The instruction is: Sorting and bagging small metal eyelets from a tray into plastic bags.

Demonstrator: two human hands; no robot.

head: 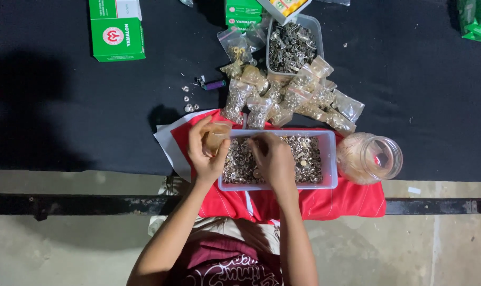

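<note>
the left hand [206, 151] pinches a small clear bag [217, 136] open; the right hand [272, 159] dips curled fingers into a tray of metal eyelets [309, 159]. many filled bags [288, 100] lie beyond, tray still full.

A small hardware packing workspace, seen from above. A black cloth [66, 116] covers a low work surface set over a bare concrete floor [410, 249]. Two clear plastic tubs [329, 159] hold heaps of small metal fittings (washers or eyelets, too small to tell). A pile of small clear bags [298, 98] already filled with the same fittings lies between the tubs. Green and white cartons [116, 30] sit along the far edge, and loose pieces [189, 100] are scattered on the cloth.
</note>
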